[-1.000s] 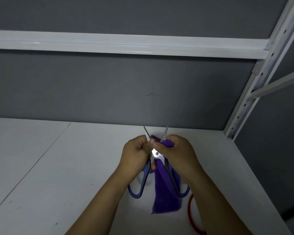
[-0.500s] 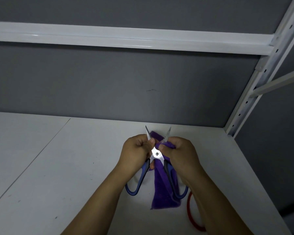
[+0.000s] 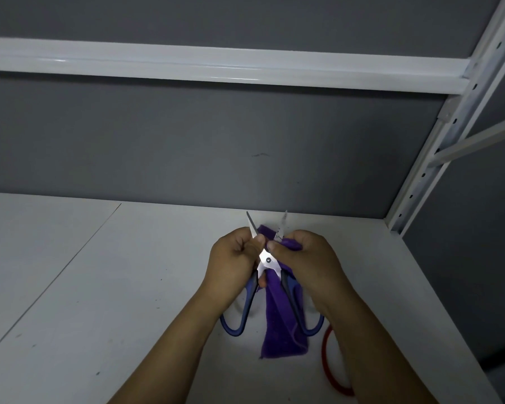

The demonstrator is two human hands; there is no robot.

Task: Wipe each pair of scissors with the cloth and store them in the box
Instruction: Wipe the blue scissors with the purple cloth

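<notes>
So, lower middle of the frame: both hands are up off the white shelf board (image 3: pixel 129 287), working on one pair of scissors (image 3: pixel 268 260) with blue handles. The blades are spread into a V pointing toward the top of the frame, with the tips poking out above the knuckles, and the two handle loops hang down toward the bottom edge. The left hand (image 3: pixel 233 258) has its fingers curled around the left blade just above the shiny pivot screw, so it's clamped on the scissors. The right hand (image 3: pixel 306 258) is closed on the purple cloth (image 3: pixel 280 330), bunching it against the right blade with thumb and fingers. A bit of cloth sticks up between the blades, and the rest dangles as a long strip between the handles, with its end down near the board (can't tell if it actually touches). At the lower right, half hidden behind the right forearm, a thin red loop (image 3: pixel 324 357) lies on the board, and I can't make out what it belongs to. Behind everything is a dark grey back wall (image 3: pixel 187 141), with a white beam (image 3: pixel 216 65) running across the top of the frame and a white upright post (image 3: pixel 438 147) with holes along the right side.
</notes>
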